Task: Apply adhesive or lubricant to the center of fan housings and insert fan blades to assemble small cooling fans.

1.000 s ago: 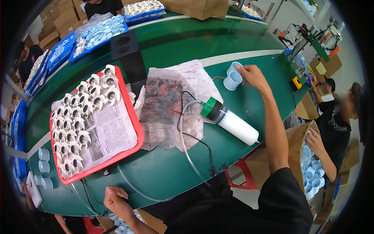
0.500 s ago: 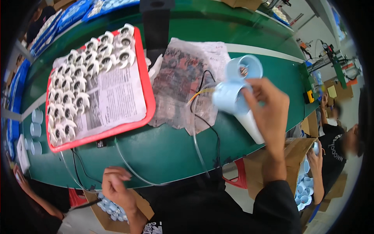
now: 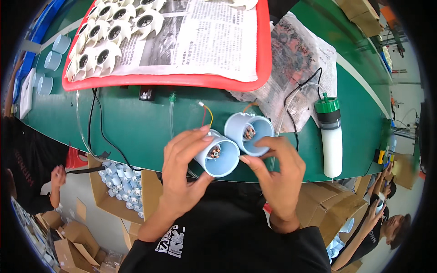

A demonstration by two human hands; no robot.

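My left hand [image 3: 182,168] is closed around a light blue cup-shaped housing [image 3: 224,169], fingers on its far side and thumb beneath. A copper-wound motor core sits in its centre, and thin red and yellow wires with a small white plug stick out behind. Close beside it, a second light blue housing [image 3: 234,126] has a similar copper-wound core and an orange-brown wire. My right hand [image 3: 280,170] pinches its rim, index finger over the inside edge and thumb outside, near the first housing. The open mouths of both housings face me, above the table's near edge.
A red tray [image 3: 264,45] lined with newspaper carries several white fan impellers [image 3: 114,32]. A white dispensing tube with a green cap [image 3: 331,141] lies at right by cables and plastic-covered paper [image 3: 300,59]. Boxes [image 3: 109,200] of blue housings stand below; co-workers sit on both sides.
Both housings have come from the right, where my right hand held them, to in front of me. My left hand, empty before, has taken one. The view has shifted closer to the table.
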